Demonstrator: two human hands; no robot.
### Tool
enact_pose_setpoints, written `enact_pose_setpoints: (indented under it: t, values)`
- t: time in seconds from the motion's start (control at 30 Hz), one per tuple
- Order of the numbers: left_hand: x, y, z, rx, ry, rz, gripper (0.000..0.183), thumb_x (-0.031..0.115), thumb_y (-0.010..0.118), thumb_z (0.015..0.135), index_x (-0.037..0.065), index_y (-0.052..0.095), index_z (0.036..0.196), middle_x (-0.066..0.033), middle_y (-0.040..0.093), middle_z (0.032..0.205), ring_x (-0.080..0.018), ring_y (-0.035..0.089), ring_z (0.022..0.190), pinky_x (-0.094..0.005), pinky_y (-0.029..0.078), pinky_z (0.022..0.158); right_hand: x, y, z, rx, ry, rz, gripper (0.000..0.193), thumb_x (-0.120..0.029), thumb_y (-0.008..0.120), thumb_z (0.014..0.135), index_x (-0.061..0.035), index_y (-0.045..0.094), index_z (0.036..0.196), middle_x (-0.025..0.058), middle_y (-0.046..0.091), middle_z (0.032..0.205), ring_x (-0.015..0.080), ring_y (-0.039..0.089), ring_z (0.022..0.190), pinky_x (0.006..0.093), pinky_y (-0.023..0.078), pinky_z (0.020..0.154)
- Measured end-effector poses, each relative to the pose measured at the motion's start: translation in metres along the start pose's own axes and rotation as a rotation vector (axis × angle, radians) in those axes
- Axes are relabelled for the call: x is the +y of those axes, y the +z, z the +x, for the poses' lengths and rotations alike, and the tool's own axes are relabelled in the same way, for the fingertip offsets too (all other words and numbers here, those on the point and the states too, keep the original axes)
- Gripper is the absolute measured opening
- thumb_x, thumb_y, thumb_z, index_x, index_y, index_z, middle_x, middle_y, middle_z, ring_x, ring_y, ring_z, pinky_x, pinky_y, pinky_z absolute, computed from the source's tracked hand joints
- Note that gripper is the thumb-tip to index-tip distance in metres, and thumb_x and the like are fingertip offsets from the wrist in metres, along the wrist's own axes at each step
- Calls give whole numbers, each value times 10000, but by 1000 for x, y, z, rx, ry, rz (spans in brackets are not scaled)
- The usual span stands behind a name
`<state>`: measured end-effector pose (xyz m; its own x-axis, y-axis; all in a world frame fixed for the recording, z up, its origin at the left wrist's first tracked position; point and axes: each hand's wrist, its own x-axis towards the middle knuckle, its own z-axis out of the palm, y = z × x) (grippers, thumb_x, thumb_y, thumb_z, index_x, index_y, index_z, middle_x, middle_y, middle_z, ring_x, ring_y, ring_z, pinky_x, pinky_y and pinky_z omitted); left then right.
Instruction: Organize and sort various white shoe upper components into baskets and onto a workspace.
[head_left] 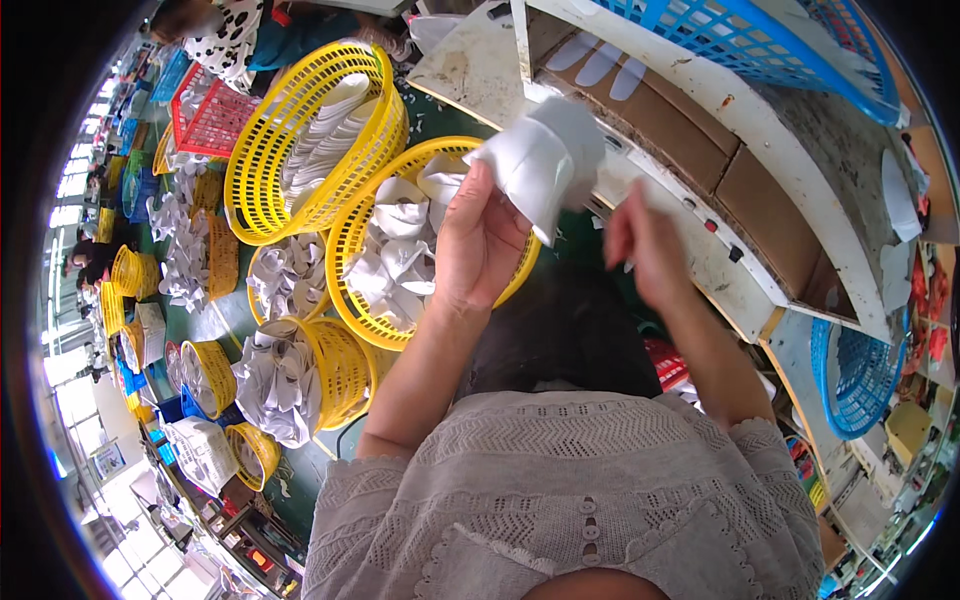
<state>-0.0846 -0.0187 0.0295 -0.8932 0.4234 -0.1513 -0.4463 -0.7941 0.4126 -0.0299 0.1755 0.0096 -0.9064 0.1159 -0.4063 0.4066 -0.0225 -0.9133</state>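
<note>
Between the thumb and fingers of my left hand (480, 240) is a white shoe upper (540, 165), curved and glossy, its far end blurred. My right hand (645, 245) is to the right of it, apart from the piece and smeared by motion, so its fingers cannot be made out. Below and left of my left hand stands a round yellow basket (345, 290) holding several similar loose white pieces (395, 250). In front of me is a white workbench machine (640, 160) with buttons along its edge and brown cardboard (770, 200) on it.
A taller yellow basket (240, 180) holds a stack of white pieces (325, 140). White insole shapes (600, 68) lie on the cardboard. Blue baskets (860, 385) are at right and above. More yellow baskets (345, 370) crowd the left floor; another person (225, 45) is at upper left.
</note>
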Motion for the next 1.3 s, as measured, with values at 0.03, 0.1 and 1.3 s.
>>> enact_pose_setpoints:
  t: [0.03,0.1,1.3]
  values:
    - [-3,4,2,-8,-3,1,375,272,421,994,14,433,1266,-141,561,1223,-246,585,1101,-393,484,955,14,11,-11,-233,170,156,691,-638,270,931,-61,601,745,65,598,673,152,592,598,281,506,621]
    - [-14,15,6,37,106,50,374,274,407,998,25,427,1277,-143,559,1225,-251,576,1113,-405,478,962,34,44,-17,-661,123,655,778,-674,248,896,-17,524,1209,114,579,1207,202,533,1131,358,390,991]
    - [0,-10,1,178,-33,336,311,171,654,871,8,563,1120,-99,632,1055,-195,605,989,-340,475,890,-9,29,-10,-197,-256,52,313,-190,658,851,18,611,1080,18,637,923,59,564,831,230,454,747]
